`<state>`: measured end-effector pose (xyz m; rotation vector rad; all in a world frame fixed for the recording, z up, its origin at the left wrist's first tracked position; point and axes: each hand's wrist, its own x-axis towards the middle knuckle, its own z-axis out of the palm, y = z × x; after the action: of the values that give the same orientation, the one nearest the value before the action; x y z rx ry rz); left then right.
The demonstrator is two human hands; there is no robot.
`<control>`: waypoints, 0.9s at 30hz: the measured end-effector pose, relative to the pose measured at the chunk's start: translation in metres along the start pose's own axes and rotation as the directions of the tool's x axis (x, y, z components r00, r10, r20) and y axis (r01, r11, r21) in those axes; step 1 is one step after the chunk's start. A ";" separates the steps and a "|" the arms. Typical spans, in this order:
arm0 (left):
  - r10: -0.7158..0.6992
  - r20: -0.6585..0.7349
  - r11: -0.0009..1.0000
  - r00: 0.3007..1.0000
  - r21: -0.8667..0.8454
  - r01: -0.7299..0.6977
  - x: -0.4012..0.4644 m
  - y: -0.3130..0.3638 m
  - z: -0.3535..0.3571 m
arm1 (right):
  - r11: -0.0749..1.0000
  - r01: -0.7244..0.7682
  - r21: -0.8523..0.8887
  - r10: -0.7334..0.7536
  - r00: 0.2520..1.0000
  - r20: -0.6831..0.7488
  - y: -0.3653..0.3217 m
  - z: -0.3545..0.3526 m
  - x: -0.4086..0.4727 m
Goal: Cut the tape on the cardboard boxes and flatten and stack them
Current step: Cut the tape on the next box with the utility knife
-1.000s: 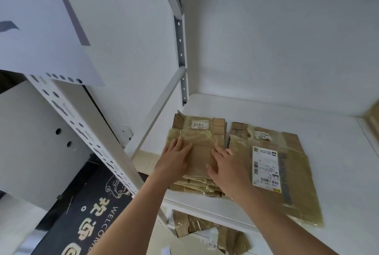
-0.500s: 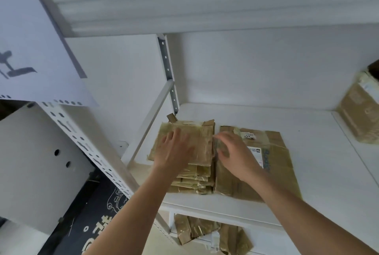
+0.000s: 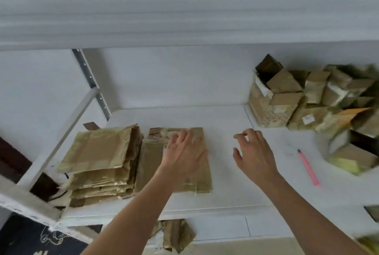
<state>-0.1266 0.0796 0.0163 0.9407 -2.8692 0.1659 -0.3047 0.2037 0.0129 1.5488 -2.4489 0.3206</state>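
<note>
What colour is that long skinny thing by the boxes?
Pink cutter with a dark tip, head view.

Just two bare forearms coming in from the bottom — no sleeves, no gloves, no watch or rings on the left hand (image 3: 184, 156) or right hand (image 3: 254, 156) — nails short, plain

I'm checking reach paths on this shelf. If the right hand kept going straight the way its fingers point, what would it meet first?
The right hand hovers open above the bare white shelf board, fingers pointing at the back. The way looks free up to the white back wall; the heap of unflattened brown cardboard boxes lies off to its right, though depth is uncertain.
</note>
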 end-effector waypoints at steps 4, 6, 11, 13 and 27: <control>0.036 -0.024 0.999 0.999 0.003 -0.036 0.047 0.064 0.004 | 0.996 -0.089 -0.022 0.088 0.996 -0.022 0.087 -0.001 0.014; 0.014 -0.034 1.000 0.999 0.017 -0.014 0.073 0.093 0.006 | 0.995 -0.093 -0.029 0.092 0.995 -0.023 0.127 0.000 0.031; -0.069 -0.054 0.997 0.996 0.017 0.070 0.132 0.156 0.007 | 0.998 -0.042 -0.051 0.041 0.999 -0.021 0.205 0.001 0.091; -0.116 -0.077 0.993 0.990 0.018 0.117 0.151 0.175 0.006 | 0.999 -0.008 -0.043 0.005 0.997 -0.071 0.225 0.001 0.115; -0.322 -0.111 0.942 0.940 0.060 0.330 0.172 0.203 -0.017 | 0.947 0.034 0.318 -0.057 0.996 0.066 0.254 -0.018 0.200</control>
<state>-0.3838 0.1447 0.0447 1.3646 -2.5851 0.2842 -0.6174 0.1441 0.0753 1.7677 -2.5086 0.6904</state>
